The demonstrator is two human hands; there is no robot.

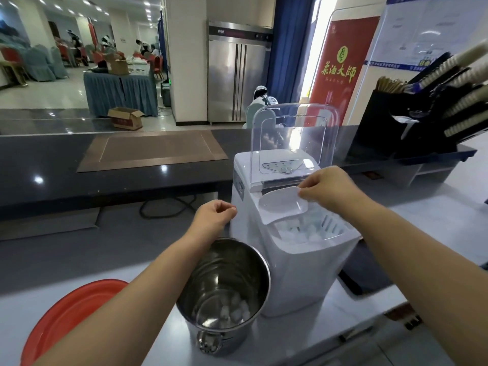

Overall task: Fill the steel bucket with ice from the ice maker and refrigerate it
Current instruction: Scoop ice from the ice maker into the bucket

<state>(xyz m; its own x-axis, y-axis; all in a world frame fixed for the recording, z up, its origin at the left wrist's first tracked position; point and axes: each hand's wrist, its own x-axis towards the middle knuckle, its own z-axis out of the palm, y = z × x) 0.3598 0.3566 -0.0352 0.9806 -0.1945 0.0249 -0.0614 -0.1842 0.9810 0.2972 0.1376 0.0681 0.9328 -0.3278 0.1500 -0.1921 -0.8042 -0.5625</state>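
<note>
The task was judged to be at an early stage. Only a small heap of ice cubes [235, 310] was seen at the bottom of the steel bucket [219, 265], so most of the filling remained to be done, and the refrigerating had not yet been begun. The ice maker [298, 273] was found with its clear lid [295, 133] raised, and plenty of ice [298, 231] was left in its basket. A tall steel refrigerator [237, 80] was seen well apart, across the room.

The bucket was stood on the worktop [422, 233], touching or just beside the ice maker's front left corner, under the left forearm. The left hand [214, 213] was held above and beyond the bucket, near the machine's left side, with fingers curled and nothing seen in it. A white scoop [284, 204] was pinched at its right edge by the right hand [327, 187], over the open ice compartment and empty as far as could be told.
</note>
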